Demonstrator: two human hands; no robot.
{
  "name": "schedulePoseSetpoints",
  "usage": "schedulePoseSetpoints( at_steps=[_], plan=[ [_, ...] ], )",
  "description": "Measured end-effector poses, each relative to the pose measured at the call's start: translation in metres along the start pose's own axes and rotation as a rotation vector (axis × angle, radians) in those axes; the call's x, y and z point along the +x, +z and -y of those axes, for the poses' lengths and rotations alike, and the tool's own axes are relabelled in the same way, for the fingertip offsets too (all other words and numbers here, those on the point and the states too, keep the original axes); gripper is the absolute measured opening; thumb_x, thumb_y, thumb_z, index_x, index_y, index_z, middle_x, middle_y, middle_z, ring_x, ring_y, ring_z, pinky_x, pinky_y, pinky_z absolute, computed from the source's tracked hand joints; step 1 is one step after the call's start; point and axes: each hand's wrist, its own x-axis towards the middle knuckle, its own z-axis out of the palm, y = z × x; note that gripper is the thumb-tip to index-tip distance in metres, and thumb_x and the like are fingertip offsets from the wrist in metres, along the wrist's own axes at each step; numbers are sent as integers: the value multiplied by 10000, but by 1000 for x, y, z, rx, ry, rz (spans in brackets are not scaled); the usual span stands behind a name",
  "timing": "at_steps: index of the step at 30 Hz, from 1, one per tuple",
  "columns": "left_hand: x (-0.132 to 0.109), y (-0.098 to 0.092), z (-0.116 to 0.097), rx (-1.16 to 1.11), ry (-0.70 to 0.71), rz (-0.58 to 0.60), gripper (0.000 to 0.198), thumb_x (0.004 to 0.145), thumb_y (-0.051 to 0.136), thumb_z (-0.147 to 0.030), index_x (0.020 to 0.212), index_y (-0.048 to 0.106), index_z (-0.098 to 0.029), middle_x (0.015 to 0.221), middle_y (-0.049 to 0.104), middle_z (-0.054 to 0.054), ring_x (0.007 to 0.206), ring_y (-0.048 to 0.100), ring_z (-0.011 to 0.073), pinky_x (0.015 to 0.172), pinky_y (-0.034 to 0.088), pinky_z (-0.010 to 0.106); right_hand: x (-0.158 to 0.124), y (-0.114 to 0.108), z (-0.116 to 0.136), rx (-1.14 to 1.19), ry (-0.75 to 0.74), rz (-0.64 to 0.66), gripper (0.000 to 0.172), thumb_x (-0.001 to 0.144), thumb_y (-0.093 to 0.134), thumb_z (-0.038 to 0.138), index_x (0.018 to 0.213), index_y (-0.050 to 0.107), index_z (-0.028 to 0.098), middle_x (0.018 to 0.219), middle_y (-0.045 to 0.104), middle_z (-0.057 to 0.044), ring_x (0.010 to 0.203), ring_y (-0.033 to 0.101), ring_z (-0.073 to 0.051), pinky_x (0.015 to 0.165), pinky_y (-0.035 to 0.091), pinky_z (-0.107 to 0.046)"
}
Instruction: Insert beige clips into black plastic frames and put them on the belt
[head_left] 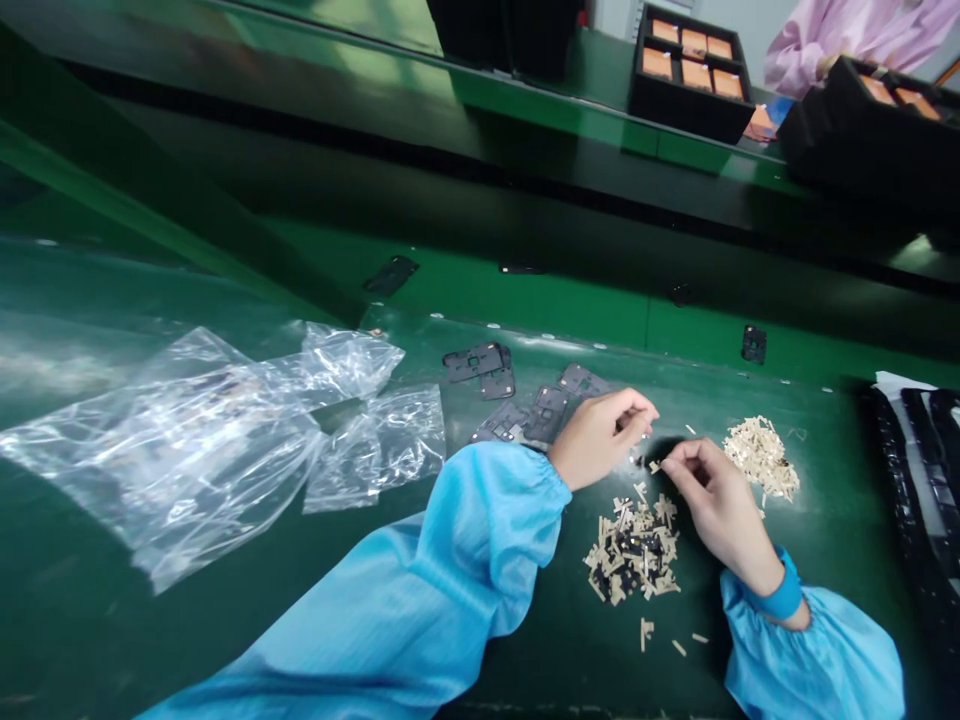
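Observation:
My left hand (600,436) and my right hand (712,500) meet over the green table (480,560), both pinched around a tiny tan piece (654,466) between the fingertips. Below them lies a heap of small tan and black parts (634,552). A second heap of pale tan strips (761,457) sits just right of my right hand. Several flat dark grey brackets (517,400) lie behind my left wrist. Both arms wear blue sleeves.
Crumpled clear plastic bags (202,430) cover the table's left half. A black tray (926,480) stands at the right edge. Across a conveyor, black trays with orange parts (690,65) sit near a person in a pink sleeve (832,35).

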Motion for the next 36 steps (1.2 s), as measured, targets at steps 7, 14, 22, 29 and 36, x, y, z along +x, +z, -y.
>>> schedulePoseSetpoints(
  at_steps=[7, 14, 22, 29, 36],
  plan=[
    [-4, 2, -1, 155, 3, 193, 75, 865, 680, -266, 872, 718, -202, 819, 740, -5, 718, 653, 137, 674, 482, 242, 4, 1, -9, 205, 103, -123, 232, 956, 638, 418, 915, 638, 189, 739, 584, 0, 633, 497, -154, 597, 413, -289],
    [-5, 4, -2, 6, -39, 177, 104, 900, 596, -241, 853, 661, -175, 740, 705, -16, 693, 632, 118, 686, 500, 231, 1, 8, -4, 414, 127, -162, 282, 933, 669, 448, 1097, 621, 224, 796, 610, -1, 619, 505, -149, 561, 435, -269],
    [-6, 6, -2, 48, -25, 172, 95, 903, 608, -227, 841, 663, -178, 754, 711, -21, 689, 634, 111, 699, 506, 235, -3, 12, -6, 299, 74, -80, 154, 946, 630, 342, 886, 658, 203, 727, 622, -2, 596, 484, -138, 547, 376, -268],
    [-10, 9, 0, 225, 79, 103, 73, 908, 640, -205, 859, 691, -189, 797, 714, -17, 703, 631, 114, 657, 470, 223, -1, 16, -12, 374, 133, -102, 147, 903, 665, 325, 841, 664, 192, 654, 581, 21, 560, 451, -123, 526, 349, -250],
    [-17, 10, 6, 368, 254, 99, 118, 905, 623, -171, 872, 733, -195, 714, 692, -21, 605, 587, 99, 598, 420, 222, 0, 20, -13, 343, 145, -112, 157, 892, 659, 318, 813, 669, 183, 638, 580, 18, 556, 462, -127, 528, 357, -252]
  ],
)
